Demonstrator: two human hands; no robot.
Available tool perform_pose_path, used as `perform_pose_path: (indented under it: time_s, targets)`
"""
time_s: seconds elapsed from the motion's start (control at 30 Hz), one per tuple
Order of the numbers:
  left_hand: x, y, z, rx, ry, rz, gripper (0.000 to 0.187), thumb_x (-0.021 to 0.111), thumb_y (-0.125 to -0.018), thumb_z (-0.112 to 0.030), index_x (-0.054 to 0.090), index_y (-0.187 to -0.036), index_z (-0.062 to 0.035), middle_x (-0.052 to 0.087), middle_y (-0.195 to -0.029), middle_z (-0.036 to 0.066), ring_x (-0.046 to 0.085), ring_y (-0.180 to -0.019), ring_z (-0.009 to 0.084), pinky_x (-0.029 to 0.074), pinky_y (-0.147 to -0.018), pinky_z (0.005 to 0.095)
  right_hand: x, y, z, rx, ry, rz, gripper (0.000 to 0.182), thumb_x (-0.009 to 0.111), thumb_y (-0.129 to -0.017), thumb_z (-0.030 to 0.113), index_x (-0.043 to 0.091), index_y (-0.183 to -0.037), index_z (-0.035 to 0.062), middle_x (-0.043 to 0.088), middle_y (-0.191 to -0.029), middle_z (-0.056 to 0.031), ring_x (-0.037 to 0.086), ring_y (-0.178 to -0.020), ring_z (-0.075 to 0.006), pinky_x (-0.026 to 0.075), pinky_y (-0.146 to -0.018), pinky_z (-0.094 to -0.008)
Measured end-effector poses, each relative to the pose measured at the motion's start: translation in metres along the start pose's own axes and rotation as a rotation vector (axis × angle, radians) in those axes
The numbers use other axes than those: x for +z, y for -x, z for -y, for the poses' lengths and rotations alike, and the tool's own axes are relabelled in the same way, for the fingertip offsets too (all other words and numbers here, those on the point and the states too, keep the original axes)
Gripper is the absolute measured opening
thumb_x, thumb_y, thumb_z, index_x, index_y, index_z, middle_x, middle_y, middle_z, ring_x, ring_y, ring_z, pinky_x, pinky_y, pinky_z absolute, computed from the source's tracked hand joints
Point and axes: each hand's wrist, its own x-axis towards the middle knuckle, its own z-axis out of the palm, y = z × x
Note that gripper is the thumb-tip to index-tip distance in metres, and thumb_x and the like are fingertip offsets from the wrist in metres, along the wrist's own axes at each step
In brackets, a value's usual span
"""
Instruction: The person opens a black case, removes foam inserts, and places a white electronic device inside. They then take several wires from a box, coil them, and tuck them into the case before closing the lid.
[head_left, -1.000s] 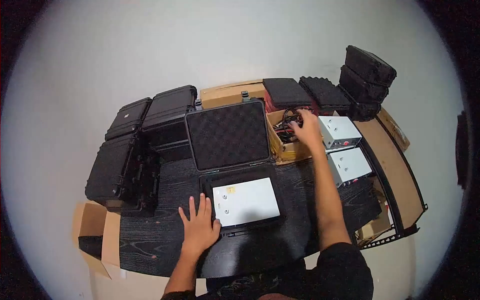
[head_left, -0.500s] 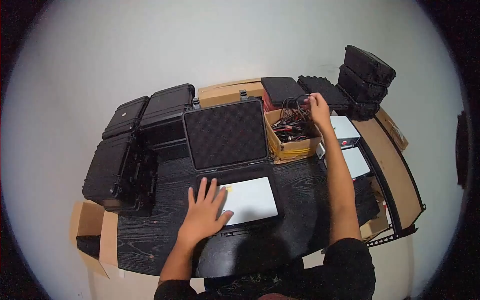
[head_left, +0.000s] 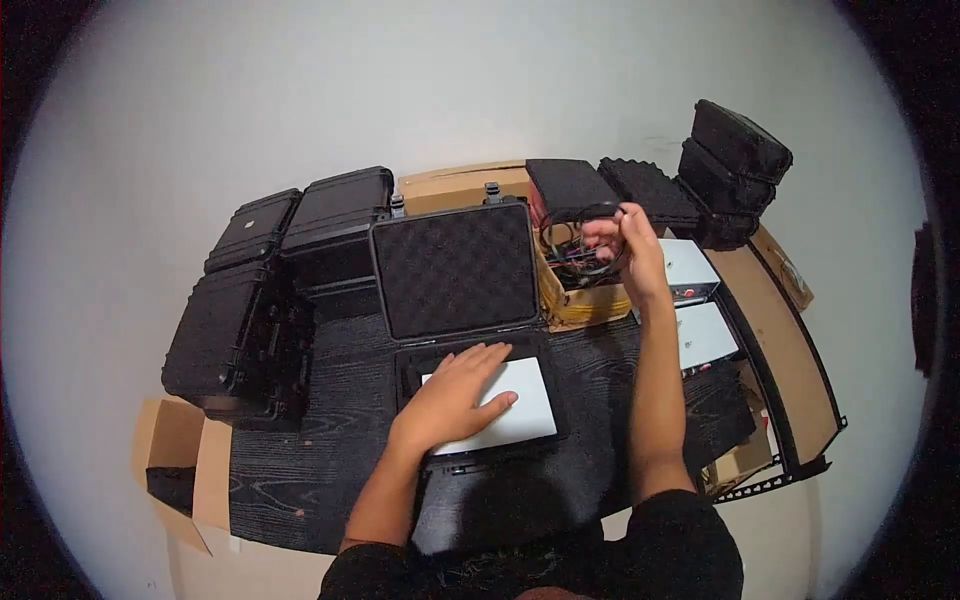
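A white box (head_left: pixel 525 400) lies in the lower half of an open black case, whose foam-lined lid (head_left: pixel 457 272) stands up behind it. Across the left part of the white box rests my left hand (head_left: pixel 462 392), its palm down and thumb apart from the fingers. My right hand (head_left: pixel 635 250) is raised over a cardboard box (head_left: pixel 590 308) of tangled cables, with its fingers curled round a looped black cable (head_left: pixel 598 208).
Black cases (head_left: pixel 225 340) are stacked at the left, more (head_left: pixel 735 165) at the back right. Two white devices (head_left: pixel 705 333) sit right of the cable box. An open carton (head_left: pixel 215 470) stands at the lower left, and a metal-edged shelf (head_left: pixel 775 335) at the right.
My left hand has slid right and farther onto the white box. My right hand has come down slightly, still holding the black cable. The view has shifted a little.
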Motion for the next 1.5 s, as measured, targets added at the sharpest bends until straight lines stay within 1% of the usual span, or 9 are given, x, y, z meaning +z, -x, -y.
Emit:
perform_pose_path:
  time_s: [0.3,0.5,0.63,0.73,0.87,1.1,1.27,1.37,1.5]
  targets:
    - [0.013,-0.021,0.009,-0.015,0.293,-0.049,0.072,0.063,-0.101,-0.034,0.036,-0.155,0.0040,0.043,-0.158,0.025,0.041,-0.147,0.0369,0.032,-0.121,0.0418,0.027,0.059,0.015,0.105,0.061,0.313,0.016,0.056,-0.104,0.023,0.056,-0.110,0.0077,0.070,-0.121,-0.0166,0.067,-0.116,-0.0265,0.053,-0.090,-0.0367]
    - [0.066,-0.050,0.014,-0.200,1.174,-0.101,0.058,0.059,-0.106,-0.022,0.038,-0.155,0.0002,0.057,-0.139,0.010,0.056,-0.124,0.0188,0.045,-0.105,0.0325,0.035,0.071,0.015,0.243,0.511,0.863,0.021,0.069,-0.097,0.014,0.066,-0.111,-0.0009,0.070,-0.117,-0.0112,0.064,-0.115,-0.0204,0.049,-0.101,-0.0379]
    - [0.063,-0.052,0.018,-0.304,1.176,0.169,0.045,0.060,-0.106,-0.028,0.049,-0.145,-0.0082,0.057,-0.126,0.001,0.053,-0.119,0.0113,0.045,-0.103,0.0309,0.026,0.072,0.017,0.209,0.357,0.985,0.017,0.069,-0.097,0.011,0.069,-0.108,-0.0022,0.072,-0.105,-0.0070,0.066,-0.103,-0.0155,0.052,-0.094,-0.0338]
    - [0.075,-0.057,0.023,-0.280,1.007,0.208,0.036,0.058,-0.107,-0.028,0.054,-0.138,-0.0091,0.059,-0.122,0.001,0.053,-0.117,0.0107,0.045,-0.102,0.0306,0.008,0.071,0.013,0.362,0.379,0.799,0.018,0.069,-0.097,0.014,0.070,-0.106,-0.0017,0.073,-0.102,-0.0062,0.066,-0.099,-0.0150,0.054,-0.090,-0.0331]
    - [0.086,-0.052,0.013,0.004,0.774,0.148,0.030,0.053,-0.109,-0.022,0.056,-0.132,-0.0043,0.060,-0.125,0.004,0.054,-0.120,0.0149,0.043,-0.108,0.0347,-0.003,0.046,-0.044,-0.023,0.707,0.075,0.028,0.068,-0.099,0.029,0.072,-0.113,0.0052,0.071,-0.116,-0.0085,0.066,-0.110,-0.0220,0.052,-0.092,-0.0363]
    - [0.073,-0.038,0.000,0.344,0.248,0.386,0.046,0.060,-0.104,-0.027,0.053,-0.143,-0.0031,0.053,-0.149,0.019,0.051,-0.139,0.0336,0.040,-0.116,0.0413,-0.010,0.038,-0.119,0.105,1.178,-0.055,0.042,0.050,-0.105,0.047,0.072,-0.128,0.0194,0.064,-0.141,-0.0028,0.046,-0.141,-0.0302,0.019,-0.113,-0.0612]
    - [0.037,-0.025,-0.012,0.273,0.240,0.429,0.047,0.064,-0.102,-0.026,0.055,-0.142,-0.0038,0.054,-0.148,0.020,0.052,-0.138,0.0357,0.040,-0.117,0.0432,-0.016,0.034,-0.090,-0.176,0.898,-0.125,0.038,0.056,-0.105,0.033,0.069,-0.134,0.0122,0.062,-0.145,-0.0088,0.049,-0.140,-0.0273,0.030,-0.115,-0.0508]
    - [0.018,-0.020,-0.016,0.247,0.255,0.247,0.049,0.066,-0.100,-0.023,0.055,-0.142,-0.0029,0.054,-0.148,0.020,0.051,-0.139,0.0348,0.038,-0.118,0.0435,-0.006,0.040,-0.051,-0.323,0.535,-0.129,0.033,0.068,-0.098,0.011,0.069,-0.128,-0.0021,0.062,-0.142,-0.0176,0.058,-0.130,-0.0240,0.043,-0.112,-0.0380]
    - [0.005,-0.015,-0.015,0.166,0.254,-0.253,0.066,0.073,-0.091,-0.024,0.049,-0.147,-0.0005,0.051,-0.151,0.021,0.046,-0.144,0.0357,0.033,-0.120,0.0434,0.007,0.053,-0.029,-0.314,0.075,-0.089,0.032,0.072,-0.093,0.001,0.071,-0.125,-0.0015,0.063,-0.138,-0.0148,0.067,-0.115,-0.0212,0.056,-0.097,-0.0343]
